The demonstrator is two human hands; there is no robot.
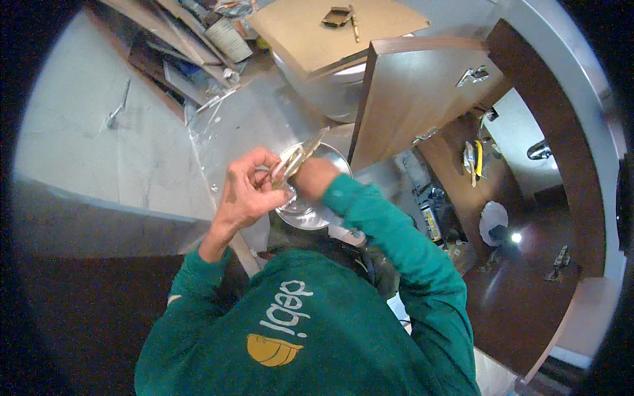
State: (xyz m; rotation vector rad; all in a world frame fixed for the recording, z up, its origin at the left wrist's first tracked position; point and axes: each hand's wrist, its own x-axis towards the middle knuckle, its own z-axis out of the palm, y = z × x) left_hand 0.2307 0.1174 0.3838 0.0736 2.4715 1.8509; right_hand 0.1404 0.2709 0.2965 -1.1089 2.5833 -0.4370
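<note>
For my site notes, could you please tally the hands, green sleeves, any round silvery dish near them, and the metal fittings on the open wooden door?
Hands: 2
Green sleeves: 2
Silvery dish: 1
Metal fittings: 2
Total: 7

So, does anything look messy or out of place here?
Yes, the upper left: long boards slant at odd angles, jumbled with other clutter. Also, a yellow object lies inside the brown cabinet, seemingly left loose.

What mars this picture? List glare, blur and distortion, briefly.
Head view: the lamp burns out white and the metal dish glints; head view: the right hand looks softer than the left hand; head view: the cabinet frame bows near the picture's rim and the corners go black.
</note>
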